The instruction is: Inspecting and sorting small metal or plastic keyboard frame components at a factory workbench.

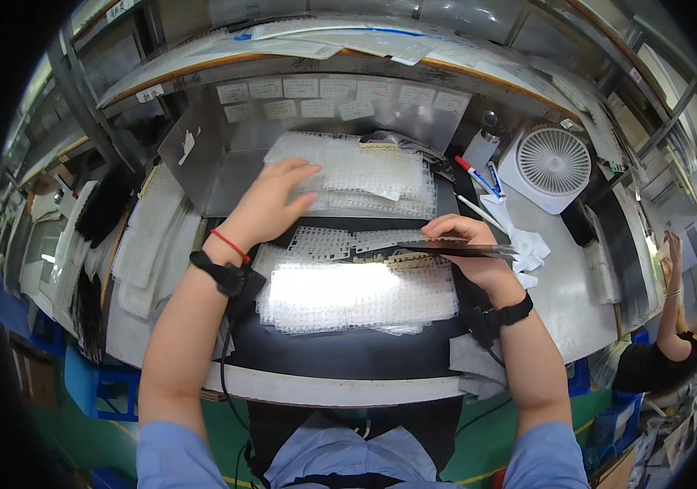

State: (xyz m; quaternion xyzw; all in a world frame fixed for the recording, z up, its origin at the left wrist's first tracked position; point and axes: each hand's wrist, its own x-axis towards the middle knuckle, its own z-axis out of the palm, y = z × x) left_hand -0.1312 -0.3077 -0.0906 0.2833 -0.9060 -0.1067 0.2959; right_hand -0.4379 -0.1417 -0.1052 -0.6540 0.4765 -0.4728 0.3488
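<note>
My left hand (275, 200), its fingers apart and nothing in them, is over the near left part of a stack of whitish perforated sheets (364, 167) at the back of the bench. My right hand (469, 243) grips a thin dark sheet (454, 248), seen nearly edge-on, with its thumb side toward the middle. Below the hands lies a second stack of translucent perforated sheets (413, 297) on a black mat (324, 359); bright glare whitens its middle. Loose perforated strips (320, 243) lie along its far edge. Each wrist wears a black strapped device.
A white fan (550, 163) stands at the back right. Next to it are a bottle (480, 148), a red marker (474, 173) and crumpled tissue (527, 244). A metal panel stands behind, beneath a loaded shelf (348, 50). More sheets (151, 236) lie left; a person (662, 354) is at far right.
</note>
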